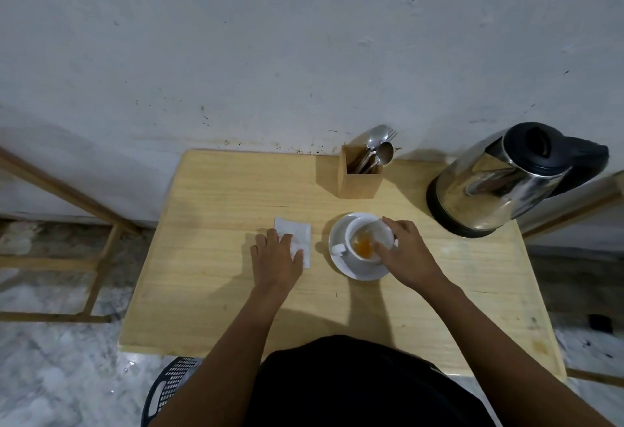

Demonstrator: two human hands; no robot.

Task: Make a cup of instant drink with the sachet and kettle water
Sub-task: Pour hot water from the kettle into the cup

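A white cup (354, 256) stands on a white saucer (359, 274) at the middle of the wooden table (209, 284). Orange powder or liquid (363, 243) lies in the cup's bottom. My right hand (407, 252) grips the cup's right rim, thumb at the inner edge. A pale blurred streak crosses the far rim under my fingers; I cannot tell what it is. My left hand (275, 259) lies flat on a white paper piece (299, 229), a sachet or napkin, left of the saucer. The steel kettle (489, 190) with a black lid stands at the back right.
A wooden holder (359, 183) with spoons and a fork (378, 146) stands at the back against the wall. A wooden frame (67, 193) is left of the table. A black plastic basket (169, 389) sits on the floor by my left arm.
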